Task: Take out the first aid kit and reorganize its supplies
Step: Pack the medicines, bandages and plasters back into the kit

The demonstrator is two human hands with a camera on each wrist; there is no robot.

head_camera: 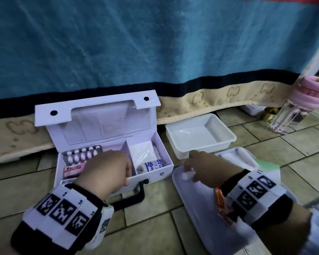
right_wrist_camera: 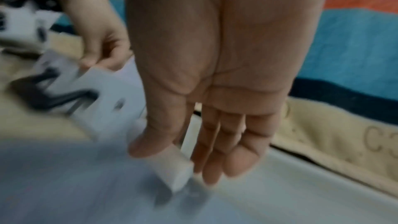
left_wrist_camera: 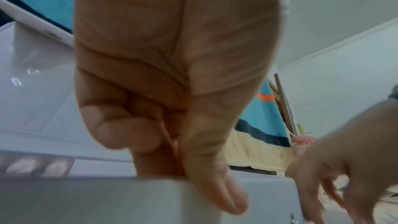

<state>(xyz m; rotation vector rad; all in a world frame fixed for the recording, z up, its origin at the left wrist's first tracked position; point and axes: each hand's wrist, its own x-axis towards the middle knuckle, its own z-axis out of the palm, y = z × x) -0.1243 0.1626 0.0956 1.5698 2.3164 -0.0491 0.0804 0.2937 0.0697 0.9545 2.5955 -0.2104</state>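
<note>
Tiled floor by the bedspread: my left hand grips the open kit front wall; my right hand pinches a white pad at the tray near corner. Probably next: drop it into a kit compartment.

Head view looks down on both hands; wrist views sit close under each palm — all share the kit.

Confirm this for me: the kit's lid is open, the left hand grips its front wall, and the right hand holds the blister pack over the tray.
Wrong on one point: the right hand pinches a small white piece, as the right wrist view shows. The blister pack lies inside the kit.
</note>
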